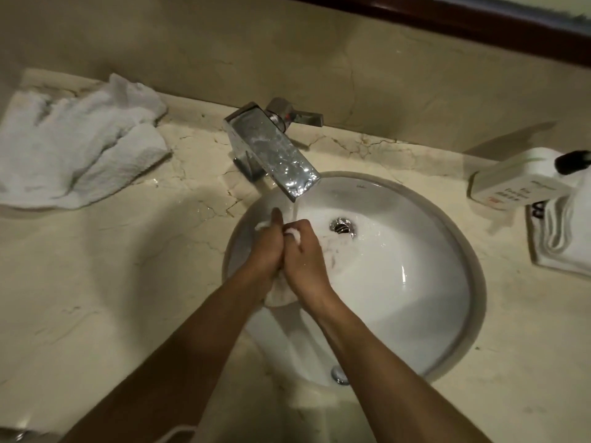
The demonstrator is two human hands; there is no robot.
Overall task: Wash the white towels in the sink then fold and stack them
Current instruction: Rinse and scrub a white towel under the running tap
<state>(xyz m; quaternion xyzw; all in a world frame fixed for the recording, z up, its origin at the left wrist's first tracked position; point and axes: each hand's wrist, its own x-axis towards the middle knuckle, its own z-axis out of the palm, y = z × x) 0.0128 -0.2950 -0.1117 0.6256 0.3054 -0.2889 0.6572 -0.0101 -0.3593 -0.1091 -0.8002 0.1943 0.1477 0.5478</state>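
Both my hands squeeze one wet white towel (279, 290) over the sink (399, 282), my left hand (267, 247) and right hand (303, 254) clenched round it beside the stream from the tap (275, 155); a second towel (73, 148) lies crumpled on the counter (112, 282), far left

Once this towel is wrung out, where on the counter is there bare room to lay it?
Bare counter lies between the crumpled towels and the sink rim. The right end is crowded: a small box and folded towels.
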